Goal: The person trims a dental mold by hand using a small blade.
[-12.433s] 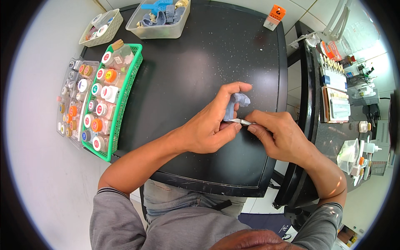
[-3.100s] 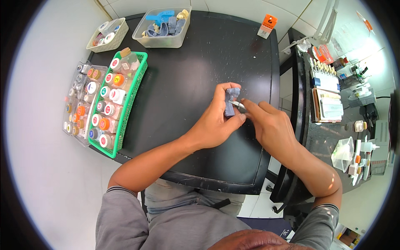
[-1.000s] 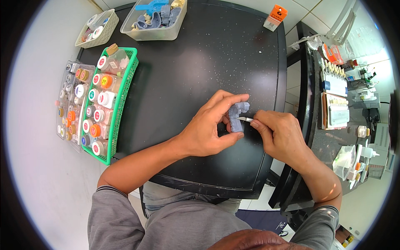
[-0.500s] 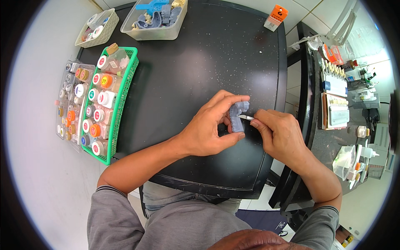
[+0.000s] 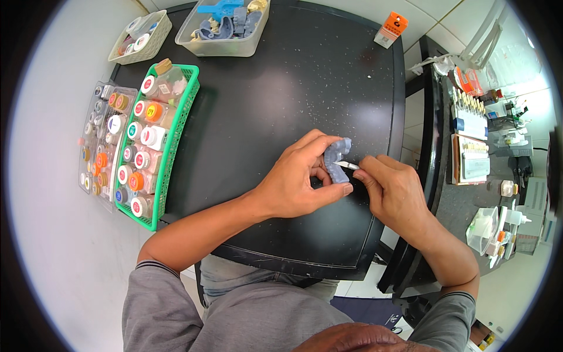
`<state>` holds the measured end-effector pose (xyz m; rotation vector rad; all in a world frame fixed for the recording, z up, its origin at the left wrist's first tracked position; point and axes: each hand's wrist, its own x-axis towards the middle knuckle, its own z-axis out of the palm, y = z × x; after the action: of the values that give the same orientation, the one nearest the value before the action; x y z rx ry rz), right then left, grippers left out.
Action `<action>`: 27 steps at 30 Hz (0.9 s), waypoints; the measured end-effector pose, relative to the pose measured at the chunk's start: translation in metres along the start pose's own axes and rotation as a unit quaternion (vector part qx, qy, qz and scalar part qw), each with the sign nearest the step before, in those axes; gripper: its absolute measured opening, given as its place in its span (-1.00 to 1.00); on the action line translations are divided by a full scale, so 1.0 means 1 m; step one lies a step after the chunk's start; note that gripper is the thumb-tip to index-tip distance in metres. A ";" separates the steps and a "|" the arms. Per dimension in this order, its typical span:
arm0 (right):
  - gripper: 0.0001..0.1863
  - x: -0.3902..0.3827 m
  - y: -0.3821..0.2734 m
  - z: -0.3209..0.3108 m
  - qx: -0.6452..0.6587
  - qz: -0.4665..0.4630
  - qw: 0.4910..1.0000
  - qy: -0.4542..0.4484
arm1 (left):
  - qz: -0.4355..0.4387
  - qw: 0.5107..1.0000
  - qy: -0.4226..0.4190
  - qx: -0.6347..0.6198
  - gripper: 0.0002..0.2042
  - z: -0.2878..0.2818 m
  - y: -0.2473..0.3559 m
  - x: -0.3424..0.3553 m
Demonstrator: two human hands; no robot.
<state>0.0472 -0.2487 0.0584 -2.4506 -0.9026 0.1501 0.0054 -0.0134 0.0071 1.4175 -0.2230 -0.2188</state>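
Note:
My left hand (image 5: 298, 179) grips a grey-blue dental model (image 5: 336, 157) between the fingers at its top and the thumb at its lower end. The model is arch-shaped and held up over the black table (image 5: 258, 129). From the right, my right hand (image 5: 394, 189) pinches a small knife (image 5: 348, 165) with a pale blade. The blade's tip meets the inner side of the model, near its middle. Most of the knife's handle is hidden inside my right hand.
A green basket (image 5: 186, 111) of capped jars stands left, beside a clear organiser (image 5: 101, 149). Behind are a beige basket (image 5: 153, 47) and a plastic tub (image 5: 226, 48) of dental models. An orange-and-white box (image 5: 392, 29) stands far right. White crumbs dot the table. A side bench (image 5: 437, 217) holds shade guides.
The model has tilted slightly in my left hand, its lower end shifting to the right. The knife stays against it. The whole view has shifted a little.

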 end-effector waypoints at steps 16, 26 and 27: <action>-0.78 0.006 -0.003 -0.006 0.043 0.011 0.998 0.047 | -0.017 0.999 0.028 -0.039 -0.31 -0.001 -0.005 0.000; -0.72 0.006 -0.001 -0.012 0.022 0.029 0.999 -0.017 | 0.007 1.000 -0.010 0.011 -0.25 -0.004 -0.005 -0.001; -0.72 0.006 -0.001 -0.012 0.022 0.029 0.999 -0.018 | 0.006 1.000 -0.015 0.012 -0.25 -0.004 -0.005 -0.001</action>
<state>0.0549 -0.2492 0.0698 -2.4411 -0.8352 0.2326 0.0055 -0.0098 0.0015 1.4372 -0.2586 -0.2282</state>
